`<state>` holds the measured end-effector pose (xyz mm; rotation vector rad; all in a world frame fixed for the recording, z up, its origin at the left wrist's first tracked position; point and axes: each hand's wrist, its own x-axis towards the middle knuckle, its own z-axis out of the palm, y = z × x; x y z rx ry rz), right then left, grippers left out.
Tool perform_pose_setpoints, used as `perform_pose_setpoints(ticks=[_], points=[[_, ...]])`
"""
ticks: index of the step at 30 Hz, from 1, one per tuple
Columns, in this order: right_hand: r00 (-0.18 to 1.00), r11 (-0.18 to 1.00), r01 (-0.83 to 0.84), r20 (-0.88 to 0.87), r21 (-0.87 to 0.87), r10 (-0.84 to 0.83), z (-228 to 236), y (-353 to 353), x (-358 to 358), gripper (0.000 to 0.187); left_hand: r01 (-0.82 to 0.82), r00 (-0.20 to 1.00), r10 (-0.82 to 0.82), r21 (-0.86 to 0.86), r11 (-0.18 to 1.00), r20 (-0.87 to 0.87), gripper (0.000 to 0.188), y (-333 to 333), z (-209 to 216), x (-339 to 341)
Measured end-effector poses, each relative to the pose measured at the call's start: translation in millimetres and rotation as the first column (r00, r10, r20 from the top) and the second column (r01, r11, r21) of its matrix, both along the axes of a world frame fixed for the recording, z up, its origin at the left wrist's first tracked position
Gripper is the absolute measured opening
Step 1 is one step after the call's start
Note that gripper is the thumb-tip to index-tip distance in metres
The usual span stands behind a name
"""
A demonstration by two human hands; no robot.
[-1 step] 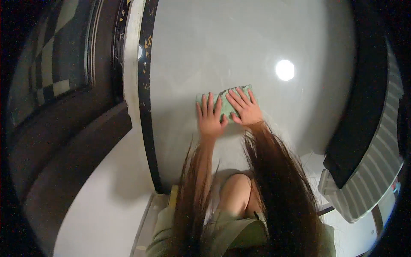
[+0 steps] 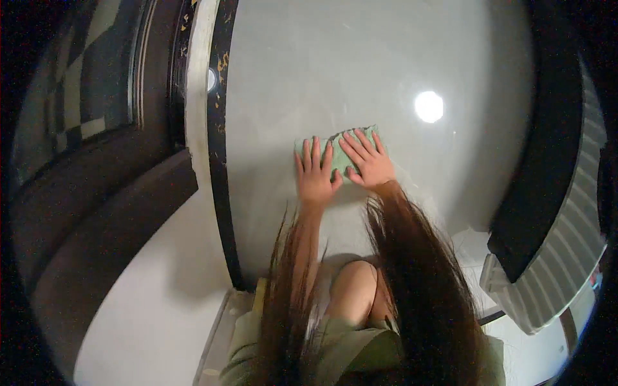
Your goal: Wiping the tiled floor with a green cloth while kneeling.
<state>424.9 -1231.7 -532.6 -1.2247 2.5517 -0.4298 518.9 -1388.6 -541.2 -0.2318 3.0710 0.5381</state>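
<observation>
Both palms press down side by side on a light green cloth (image 2: 337, 154), which lies spread on a glossy pale grey floor (image 2: 309, 71). On its left part rests my left hand (image 2: 315, 180), flat, with fingers stretched away from me and the thumb toward the middle. My right hand (image 2: 371, 164) covers the right part, fingers apart and slanting to the upper left. Between the two hands and past the fingertips the cloth shows wrinkled edges; the rest of it is hidden under them. Long dark hair hangs over both forearms.
A dark strip with gold patches (image 2: 219, 128) edges the floor at left, beside a dark wooden panelled piece (image 2: 154, 77). At right runs a black edge (image 2: 534, 167) next to a striped light surface (image 2: 547, 276). My bent knee (image 2: 354, 289) is close below my hands.
</observation>
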Motion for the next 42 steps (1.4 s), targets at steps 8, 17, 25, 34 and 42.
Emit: perform_pose_setpoints(ticks=[8, 17, 25, 34, 42], points=[[0.986, 0.996, -0.006, -0.167, -0.085, -0.009, -12, 6, 12, 0.068, 0.005, 0.988, -0.010, -0.036, 0.999, -0.156, 0.069, 7, -4, 3], [1.000, 0.981, 0.009, -0.010, 0.196, -0.008, -17, -41, 188, 0.065, -0.136, 0.990, 0.136, 0.009, 0.991, -0.045, 0.062, -24, -51, 155], [0.989, 0.990, 0.136, -0.059, -0.034, -0.138, -36, -93, 204, 0.071, -0.045, 0.997, 0.057, -0.188, 0.981, 0.061, 0.064, -89, -32, 163], [0.890, 0.937, 0.313, -0.298, -0.155, -0.346, -50, -153, -45, 0.055, -0.126, 0.967, 0.054, -0.280, 0.952, -0.249, 0.055, -133, -62, -113], [0.934, 0.957, 0.289, -0.221, 0.014, -0.279, -34, -154, 32, 0.058, -0.153, 0.978, 0.108, -0.265, 0.952, -0.179, 0.056, -129, -57, -59]])
